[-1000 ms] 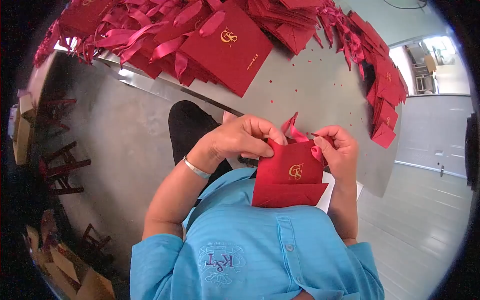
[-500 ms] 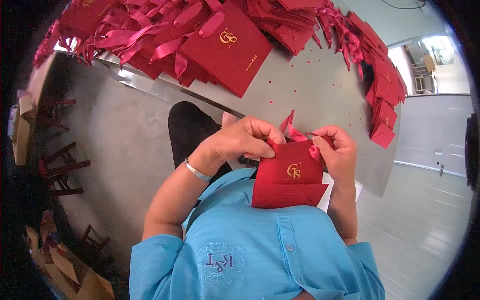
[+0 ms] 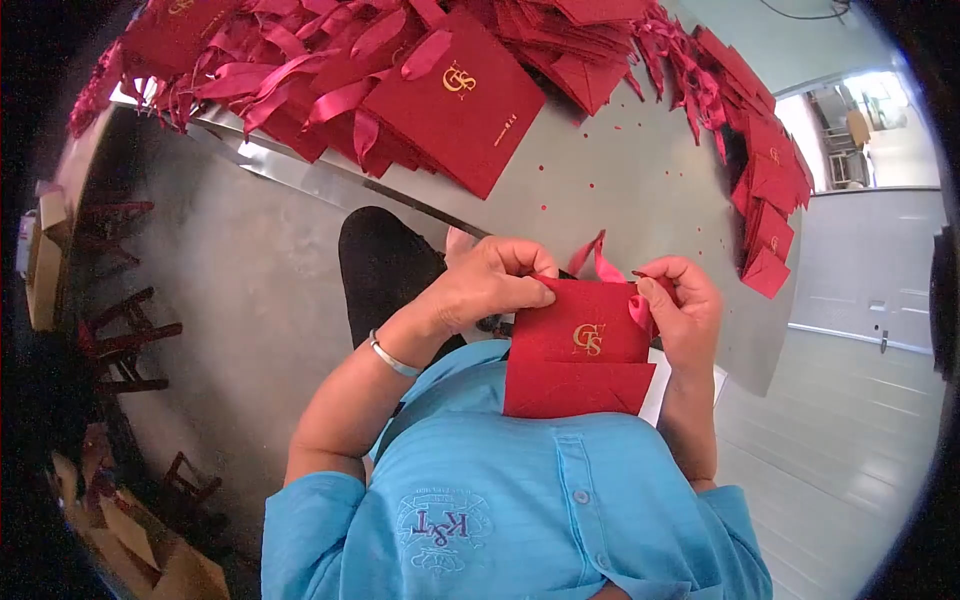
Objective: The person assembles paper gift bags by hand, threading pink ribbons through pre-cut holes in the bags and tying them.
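bag [image 3: 545,325]: deep red, gold monogram [image 3: 589,340] | ribbon [image 3: 603,265]: pink | shirt [image 3: 520,480]: light blue | trousers [image 3: 385,255]: black

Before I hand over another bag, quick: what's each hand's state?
Left hand: closed, pinching the top edge of the red bag.
Right hand: closed at the bag's top right corner, by the pink ribbon; exact grip unclear.

Gold "GTS" on held red bag [image 3: 570,340], also on piled red bags [image 3: 430,125], purple "K&T" on blue shirt [image 3: 520,500]

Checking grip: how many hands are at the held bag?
2: left hand at the upper-left corner of the red bag, right hand at its upper-right.
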The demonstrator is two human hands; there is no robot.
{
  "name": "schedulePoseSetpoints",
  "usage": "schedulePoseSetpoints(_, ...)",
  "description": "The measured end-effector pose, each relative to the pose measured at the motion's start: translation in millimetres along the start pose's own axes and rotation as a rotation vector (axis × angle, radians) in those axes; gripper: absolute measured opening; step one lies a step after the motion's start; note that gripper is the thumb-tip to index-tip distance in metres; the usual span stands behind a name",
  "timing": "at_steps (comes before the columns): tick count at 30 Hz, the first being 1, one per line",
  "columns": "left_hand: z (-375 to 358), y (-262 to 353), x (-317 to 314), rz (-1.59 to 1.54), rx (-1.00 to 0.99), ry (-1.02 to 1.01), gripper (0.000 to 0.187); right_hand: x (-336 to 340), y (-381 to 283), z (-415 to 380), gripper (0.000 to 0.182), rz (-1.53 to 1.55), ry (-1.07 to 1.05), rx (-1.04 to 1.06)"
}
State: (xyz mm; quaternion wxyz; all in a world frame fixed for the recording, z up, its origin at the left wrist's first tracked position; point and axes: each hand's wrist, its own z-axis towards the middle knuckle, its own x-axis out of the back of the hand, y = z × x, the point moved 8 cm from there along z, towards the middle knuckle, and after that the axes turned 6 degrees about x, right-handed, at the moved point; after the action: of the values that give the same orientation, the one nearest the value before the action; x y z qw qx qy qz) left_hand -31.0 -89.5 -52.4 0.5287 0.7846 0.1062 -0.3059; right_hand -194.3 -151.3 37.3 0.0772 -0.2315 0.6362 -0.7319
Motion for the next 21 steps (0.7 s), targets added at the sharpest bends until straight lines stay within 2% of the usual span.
schedulePoseSetpoints(4,-2,4,0,0.063,-0.002,0.02,0.006,0,-17,3,0.009,-0.212,0.079,0.108)
schedulePoseSetpoints(6,-4,6,-1,0.11,0.03,0.026,0.005,-2,-56,3,0.01,-0.469,0.124,0.553)
schedulePoseSetpoints(7,-5,8,-2,0.11,0.029,0.025,0.005,-5,-63,4,0.01,-0.47,0.124,0.553)
schedulePoseSetpoints(9,-8,13,-4,0.093,0.015,0.014,0.007,-41,-77,4,0.011,-0.675,-0.114,0.608)
schedulePoseSetpoints(13,-17,28,-5,0.124,-0.031,-0.061,0.012,-61,-67,4,0.012,-0.715,-0.267,0.609)
schedulePoseSetpoints(15,-21,24,-2,0.077,0.018,-0.096,0.02,-52,-45,8,0.009,-0.536,-0.221,0.345)
schedulePoseSetpoints(18,-21,28,-2,-0.05,-0.033,-0.091,0.027,-53,-38,12,0.008,-0.352,-0.217,0.267)
schedulePoseSetpoints(21,-20,26,1,-0.111,-0.035,-0.081,0.029,-55,-34,16,0.007,-0.345,-0.243,0.257)
